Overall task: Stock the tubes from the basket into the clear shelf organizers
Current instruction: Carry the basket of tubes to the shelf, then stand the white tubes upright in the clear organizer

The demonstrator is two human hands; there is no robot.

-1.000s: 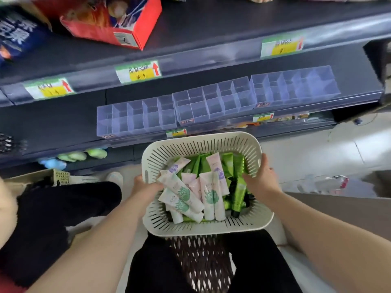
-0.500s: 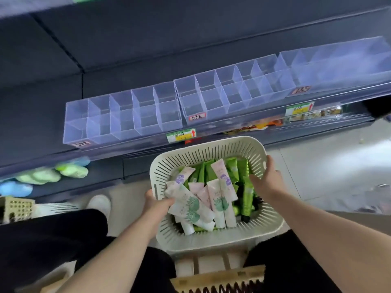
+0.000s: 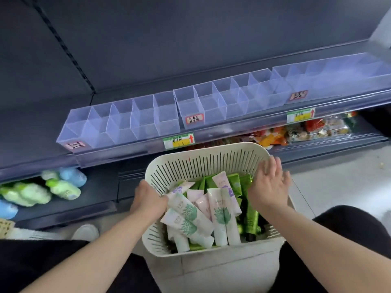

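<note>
Head cam, so just the one angle. The slotted white basket sits right in front of the person, piled with tubes: white ones with green prints, a few pink, plus dark green ones on its right side. The left hand is curled over the basket's left rim, gripping it. The right hand is flat at the right rim, fingers spread, holding nothing. Just beyond the basket, the clear shelf organizers line the dark shelf. Green and blue bottles lie left of the basket.
</note>
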